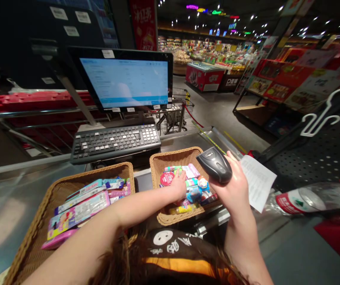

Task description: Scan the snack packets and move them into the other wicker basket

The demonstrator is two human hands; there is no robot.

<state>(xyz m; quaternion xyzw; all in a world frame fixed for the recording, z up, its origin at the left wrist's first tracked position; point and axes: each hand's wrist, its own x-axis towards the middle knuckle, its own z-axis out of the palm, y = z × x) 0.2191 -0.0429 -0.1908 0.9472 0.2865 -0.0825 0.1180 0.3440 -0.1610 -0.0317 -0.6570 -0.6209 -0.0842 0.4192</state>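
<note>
My left hand reaches into the right wicker basket, its fingers spread over small colourful packages. Close to its fingertips are a round red package and a pink one; whether it touches either is unclear. In my right hand is a black barcode scanner, held above the basket's right side. A larger wicker basket on the left holds flat, colourful toy packages beneath my left forearm.
Behind the baskets are a black keyboard and a lit monitor. A white paper sheet and a clear bottle with a red label lie to the right. White hooks hang on a perforated panel.
</note>
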